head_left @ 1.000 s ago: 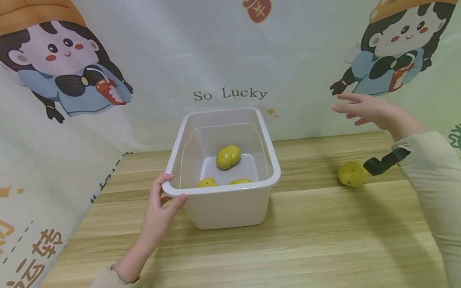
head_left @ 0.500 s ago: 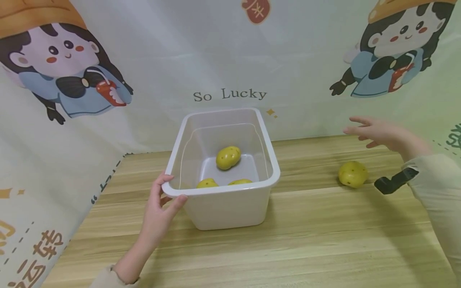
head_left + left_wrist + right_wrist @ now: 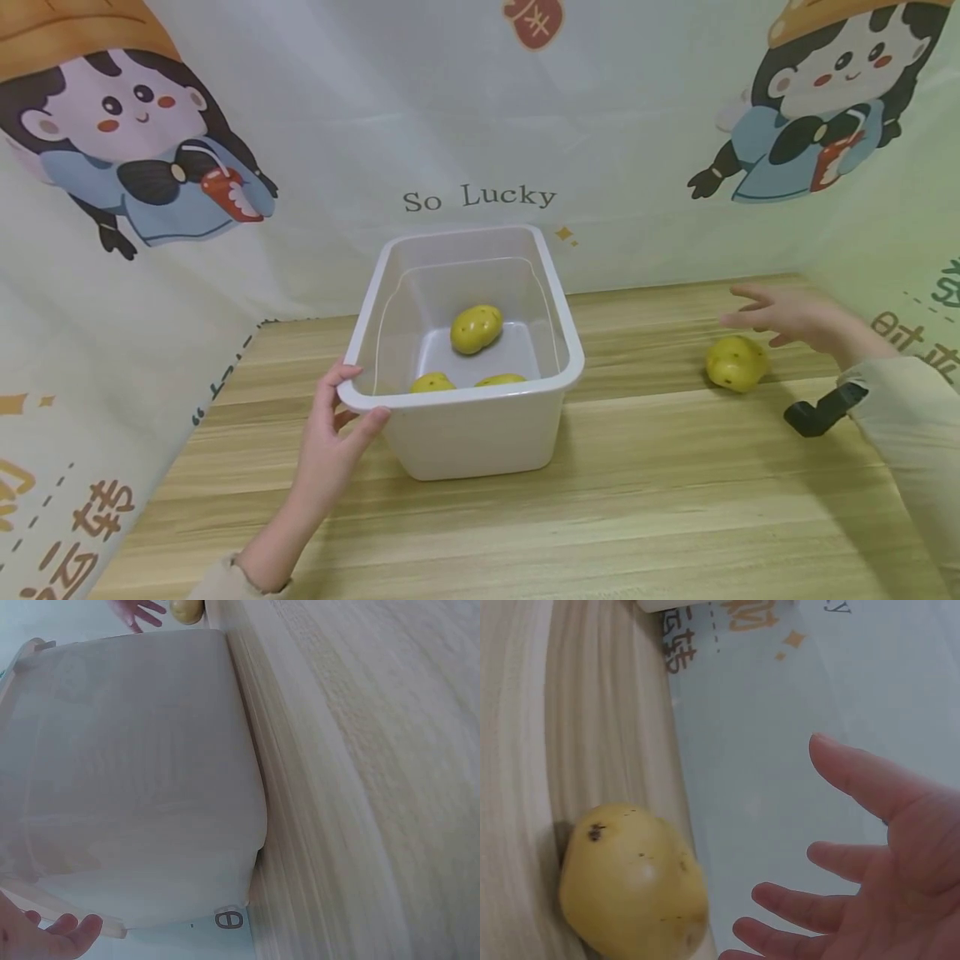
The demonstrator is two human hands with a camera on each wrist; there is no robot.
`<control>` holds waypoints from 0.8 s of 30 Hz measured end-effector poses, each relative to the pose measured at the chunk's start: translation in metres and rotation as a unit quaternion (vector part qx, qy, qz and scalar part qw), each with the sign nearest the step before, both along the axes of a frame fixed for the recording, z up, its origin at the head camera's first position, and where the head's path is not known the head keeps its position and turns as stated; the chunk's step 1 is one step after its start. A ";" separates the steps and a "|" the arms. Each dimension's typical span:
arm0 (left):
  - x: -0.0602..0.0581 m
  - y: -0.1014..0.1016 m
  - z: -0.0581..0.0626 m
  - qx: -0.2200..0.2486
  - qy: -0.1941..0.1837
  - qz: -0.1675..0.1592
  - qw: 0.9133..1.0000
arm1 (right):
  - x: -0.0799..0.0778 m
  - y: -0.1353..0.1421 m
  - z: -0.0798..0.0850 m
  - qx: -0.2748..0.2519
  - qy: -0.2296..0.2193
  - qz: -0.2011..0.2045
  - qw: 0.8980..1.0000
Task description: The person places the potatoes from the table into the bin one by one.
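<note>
A pale grey plastic bin (image 3: 480,433) stands on the table with three yellow potatoes inside; one potato (image 3: 476,329) lies toward the back. Two more, a potato (image 3: 432,382) at front left and another (image 3: 501,379) beside it, are partly hidden by the front wall. My left hand (image 3: 333,442) grips the bin's near left corner, thumb outside and a finger over the rim. To the right, a lone potato (image 3: 737,364) rests on the table. Just above and behind it, my right hand (image 3: 787,317) hovers with fingers spread, holding nothing; the right wrist view shows the potato (image 3: 634,885) apart from the fingers.
The wood-grain table (image 3: 525,533) runs back to a printed cloth (image 3: 637,125) hung behind and along both sides. A black mount (image 3: 825,410) sticks out from the right wrist.
My right hand has come down from in front of the cloth to close over the lone potato. The left hand keeps its grip, and the bin stays put.
</note>
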State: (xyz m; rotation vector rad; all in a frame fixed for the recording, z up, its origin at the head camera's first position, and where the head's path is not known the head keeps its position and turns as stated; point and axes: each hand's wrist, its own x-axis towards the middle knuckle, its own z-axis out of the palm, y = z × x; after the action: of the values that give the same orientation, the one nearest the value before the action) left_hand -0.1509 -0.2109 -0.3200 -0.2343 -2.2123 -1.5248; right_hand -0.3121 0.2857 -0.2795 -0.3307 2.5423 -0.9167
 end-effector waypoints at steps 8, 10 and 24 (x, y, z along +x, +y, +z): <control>-0.001 0.000 -0.001 -0.005 -0.001 0.000 1.000 | 0.003 0.002 -0.020 0.009 0.002 0.003 1.000; 0.000 -0.001 -0.001 -0.006 0.000 0.000 1.000 | 0.003 0.002 -0.024 0.010 -0.005 0.004 1.000; 0.000 -0.001 0.000 -0.013 -0.004 0.002 1.000 | 0.003 0.002 -0.044 0.015 0.025 -0.001 1.000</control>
State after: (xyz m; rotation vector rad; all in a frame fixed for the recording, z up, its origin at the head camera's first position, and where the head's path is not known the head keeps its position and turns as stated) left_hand -0.1505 -0.2119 -0.3197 -0.2309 -2.2382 -1.4991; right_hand -0.3087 0.2881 -0.3237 -0.3454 2.6010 -0.8799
